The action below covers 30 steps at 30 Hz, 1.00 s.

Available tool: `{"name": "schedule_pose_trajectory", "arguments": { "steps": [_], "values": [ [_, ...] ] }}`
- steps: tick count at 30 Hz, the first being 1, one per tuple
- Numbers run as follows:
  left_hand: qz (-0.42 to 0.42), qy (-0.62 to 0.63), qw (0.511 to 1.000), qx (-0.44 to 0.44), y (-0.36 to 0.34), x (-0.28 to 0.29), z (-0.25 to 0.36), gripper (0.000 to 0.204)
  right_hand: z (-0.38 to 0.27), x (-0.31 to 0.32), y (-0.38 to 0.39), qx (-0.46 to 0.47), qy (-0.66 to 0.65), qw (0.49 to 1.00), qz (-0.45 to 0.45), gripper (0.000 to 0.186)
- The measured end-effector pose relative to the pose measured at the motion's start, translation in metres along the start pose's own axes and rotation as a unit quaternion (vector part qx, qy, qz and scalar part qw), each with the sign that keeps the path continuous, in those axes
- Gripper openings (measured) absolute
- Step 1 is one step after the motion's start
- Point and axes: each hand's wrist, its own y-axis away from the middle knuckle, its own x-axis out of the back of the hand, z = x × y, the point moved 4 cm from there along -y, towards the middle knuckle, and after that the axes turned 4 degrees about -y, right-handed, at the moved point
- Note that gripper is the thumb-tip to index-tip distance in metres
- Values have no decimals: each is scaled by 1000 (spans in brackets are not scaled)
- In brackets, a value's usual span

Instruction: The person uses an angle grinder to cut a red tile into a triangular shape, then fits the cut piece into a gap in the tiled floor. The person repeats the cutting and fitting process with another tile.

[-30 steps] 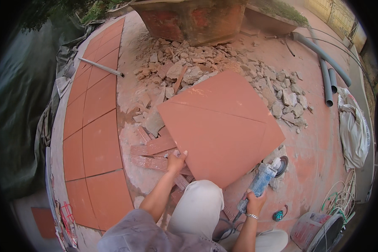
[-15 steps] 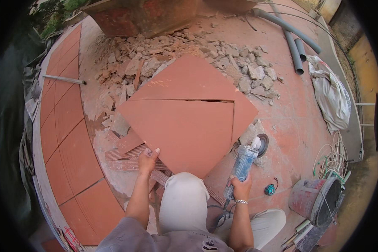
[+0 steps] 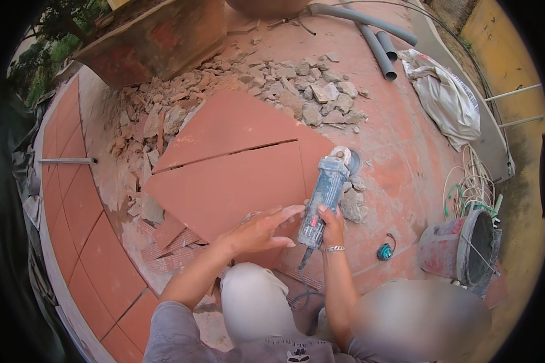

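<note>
My right hand (image 3: 329,227) grips the lower body of a blue angle grinder (image 3: 323,198), held upright over the right side of a large red tile. The disc (image 3: 355,162) sits at the grinder's top right. My left hand (image 3: 265,231) is off the tile, fingers and thumb spread, reaching toward the grinder body with nothing in it. The red tile (image 3: 230,190) lies turned like a diamond in front of my knee. A dark slit crosses it, and a thin line runs down its right side from the slit. The grinder's cord (image 3: 304,259) hangs down beside my knee.
Broken rubble (image 3: 321,94) is heaped behind the tile, below a large planter (image 3: 157,42). Tile offcuts (image 3: 174,249) lie at its left. Grey pipes (image 3: 375,57), a white sack (image 3: 445,106), a bucket (image 3: 439,248) and a tape measure (image 3: 384,251) are at right.
My left hand has let go of the tile's left edge and moved right toward the grinder. The grinder has moved up and left with my right hand. The view has shifted.
</note>
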Motion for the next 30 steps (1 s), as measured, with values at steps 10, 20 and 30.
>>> {"name": "schedule_pose_trajectory", "arguments": {
  "steps": [10, 20, 30],
  "values": [
    [-76, -51, 992, -84, -52, -55, -13, 107, -17, 24, -6, 49, -69, 995, 45, 41],
    [7, -143, 989, -29, -27, -45, -46, 75, -31, 197, -29, 113, 372, 862, 325, 70],
    [478, 88, 736, 471, 214, 0, -150, 58, -18, 342, -23, -27, 598, 592, 540, 107]
  ]
}}
